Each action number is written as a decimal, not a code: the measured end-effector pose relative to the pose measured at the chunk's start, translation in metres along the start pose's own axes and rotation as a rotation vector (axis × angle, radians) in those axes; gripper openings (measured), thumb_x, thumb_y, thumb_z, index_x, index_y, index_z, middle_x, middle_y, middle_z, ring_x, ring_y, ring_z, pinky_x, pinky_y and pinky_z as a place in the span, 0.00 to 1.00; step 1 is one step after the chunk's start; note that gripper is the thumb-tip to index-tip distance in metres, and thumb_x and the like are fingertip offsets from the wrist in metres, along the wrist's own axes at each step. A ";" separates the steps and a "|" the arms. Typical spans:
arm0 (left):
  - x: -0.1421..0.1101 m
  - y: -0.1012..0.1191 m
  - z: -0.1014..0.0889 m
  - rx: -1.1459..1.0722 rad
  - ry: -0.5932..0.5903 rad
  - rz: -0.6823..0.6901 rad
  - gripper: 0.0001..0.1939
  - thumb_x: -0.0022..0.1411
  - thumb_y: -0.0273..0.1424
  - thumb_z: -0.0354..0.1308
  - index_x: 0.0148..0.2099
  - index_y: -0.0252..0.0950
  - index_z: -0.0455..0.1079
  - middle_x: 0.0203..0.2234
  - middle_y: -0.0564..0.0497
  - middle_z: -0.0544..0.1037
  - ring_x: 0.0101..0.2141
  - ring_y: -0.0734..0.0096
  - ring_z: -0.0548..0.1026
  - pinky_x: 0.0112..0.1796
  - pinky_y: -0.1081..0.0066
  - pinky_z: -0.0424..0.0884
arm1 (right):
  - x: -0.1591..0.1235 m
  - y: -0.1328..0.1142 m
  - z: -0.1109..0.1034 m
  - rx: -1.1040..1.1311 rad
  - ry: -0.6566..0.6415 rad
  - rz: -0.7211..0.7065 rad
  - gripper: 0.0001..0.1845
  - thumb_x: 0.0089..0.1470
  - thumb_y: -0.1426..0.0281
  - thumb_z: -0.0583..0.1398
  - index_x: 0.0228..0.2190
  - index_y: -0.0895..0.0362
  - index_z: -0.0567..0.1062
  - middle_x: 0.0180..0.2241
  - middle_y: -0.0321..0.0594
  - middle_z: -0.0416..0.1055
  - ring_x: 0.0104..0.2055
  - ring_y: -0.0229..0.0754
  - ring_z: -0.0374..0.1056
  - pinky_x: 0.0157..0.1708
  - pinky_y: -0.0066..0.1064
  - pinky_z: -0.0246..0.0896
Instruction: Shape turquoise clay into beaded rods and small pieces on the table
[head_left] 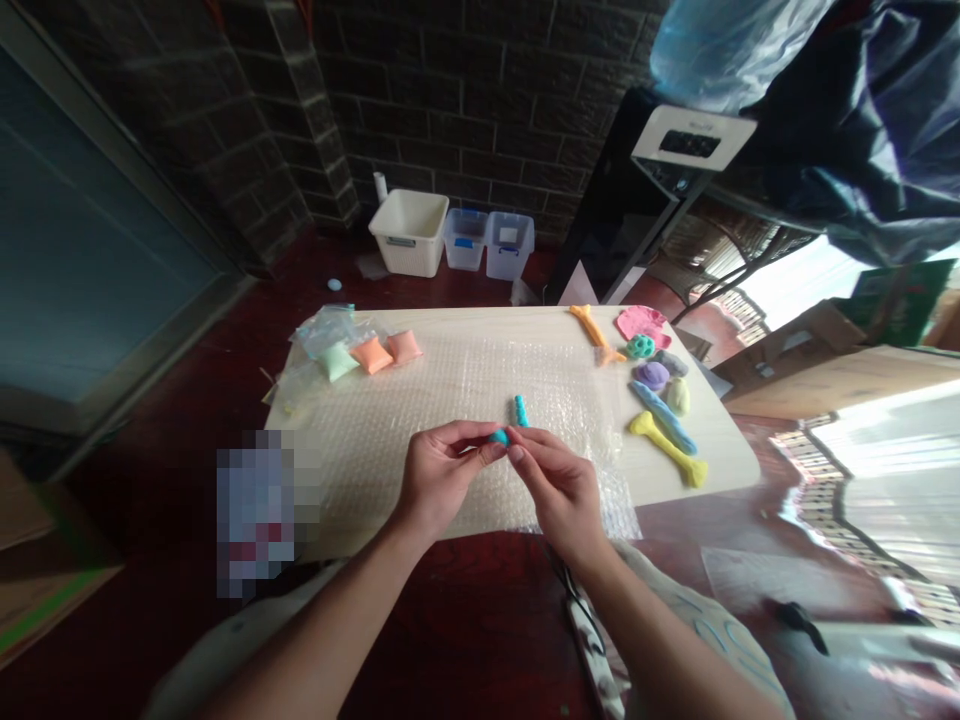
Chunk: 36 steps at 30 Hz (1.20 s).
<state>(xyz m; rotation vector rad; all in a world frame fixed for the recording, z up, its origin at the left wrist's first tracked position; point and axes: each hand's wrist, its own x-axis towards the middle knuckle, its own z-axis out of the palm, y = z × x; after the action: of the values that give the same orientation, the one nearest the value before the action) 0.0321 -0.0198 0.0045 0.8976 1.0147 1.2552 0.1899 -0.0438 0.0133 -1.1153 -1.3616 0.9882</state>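
Between the fingertips of both hands is a small lump of teal modelling clay (499,437). My left hand (442,465) is closed, its thumb and forefinger pinching the lump from the left. From the right, my right hand (559,480) meets it with thumb and fingers pressed together at the lump's edge. Just beyond the fingers, a short segmented teal clay strip (520,409) lies on the bubble wrap (420,430); its near end is close to or behind my right fingers.
Packets of green, orange and pink clay (373,354) lie at the table's back left. Along the right side are a yellow bone shape (669,450), a blue roll (666,416), an orange bone shape (592,330) and several coloured lumps. Plastic bins (409,235) stand beyond the table (724,465).
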 end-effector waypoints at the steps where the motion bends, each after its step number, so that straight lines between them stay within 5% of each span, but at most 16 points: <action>1: 0.000 0.000 0.000 0.016 0.011 0.017 0.14 0.51 0.32 0.78 0.40 0.36 0.85 0.38 0.45 0.88 0.40 0.60 0.85 0.45 0.63 0.81 | -0.002 -0.001 0.001 -0.030 -0.013 -0.018 0.12 0.67 0.65 0.64 0.50 0.45 0.85 0.51 0.44 0.81 0.54 0.50 0.77 0.55 0.46 0.73; 9: 0.004 0.000 -0.003 -0.155 0.074 -0.064 0.17 0.51 0.32 0.79 0.44 0.36 0.85 0.40 0.44 0.88 0.42 0.62 0.85 0.50 0.62 0.79 | -0.013 -0.003 0.006 -0.291 -0.241 -0.157 0.34 0.70 0.66 0.60 0.72 0.47 0.59 0.70 0.45 0.64 0.72 0.55 0.59 0.69 0.56 0.57; 13: 0.005 0.006 -0.001 -0.341 -0.040 -0.153 0.16 0.53 0.31 0.77 0.44 0.37 0.85 0.40 0.45 0.88 0.41 0.64 0.84 0.50 0.61 0.80 | -0.006 -0.001 -0.001 -0.197 -0.140 -0.120 0.25 0.71 0.66 0.58 0.66 0.45 0.69 0.64 0.44 0.71 0.67 0.52 0.67 0.66 0.54 0.63; 19: 0.000 0.010 0.004 -0.322 -0.247 -0.222 0.13 0.60 0.33 0.73 0.46 0.33 0.84 0.42 0.41 0.87 0.41 0.63 0.84 0.52 0.59 0.79 | 0.006 0.006 -0.010 -0.087 -0.023 -0.140 0.13 0.64 0.69 0.67 0.49 0.44 0.84 0.52 0.42 0.81 0.56 0.50 0.77 0.59 0.49 0.71; 25: -0.002 0.006 0.000 -0.289 -0.231 -0.239 0.12 0.57 0.33 0.75 0.43 0.34 0.85 0.39 0.42 0.87 0.38 0.64 0.84 0.50 0.58 0.79 | 0.007 0.004 -0.010 -0.226 -0.031 -0.205 0.08 0.62 0.72 0.68 0.42 0.48 0.85 0.46 0.44 0.82 0.48 0.49 0.79 0.51 0.45 0.76; 31: -0.001 0.004 0.001 -0.235 -0.225 -0.217 0.14 0.62 0.38 0.71 0.46 0.34 0.85 0.39 0.41 0.87 0.40 0.60 0.85 0.46 0.61 0.81 | 0.005 0.002 -0.011 -0.303 -0.105 -0.243 0.20 0.61 0.69 0.69 0.54 0.48 0.81 0.52 0.46 0.79 0.47 0.48 0.78 0.47 0.42 0.78; 36: -0.004 0.009 0.001 -0.219 -0.248 -0.225 0.16 0.65 0.39 0.69 0.47 0.33 0.84 0.38 0.41 0.87 0.37 0.61 0.85 0.45 0.61 0.81 | 0.002 0.000 -0.013 -0.397 -0.066 -0.279 0.12 0.63 0.71 0.67 0.48 0.50 0.84 0.47 0.46 0.81 0.44 0.47 0.79 0.44 0.40 0.78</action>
<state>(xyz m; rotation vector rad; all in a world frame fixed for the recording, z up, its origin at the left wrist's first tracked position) 0.0298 -0.0232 0.0136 0.7263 0.7423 1.0143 0.2024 -0.0427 0.0152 -1.1453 -1.7634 0.5687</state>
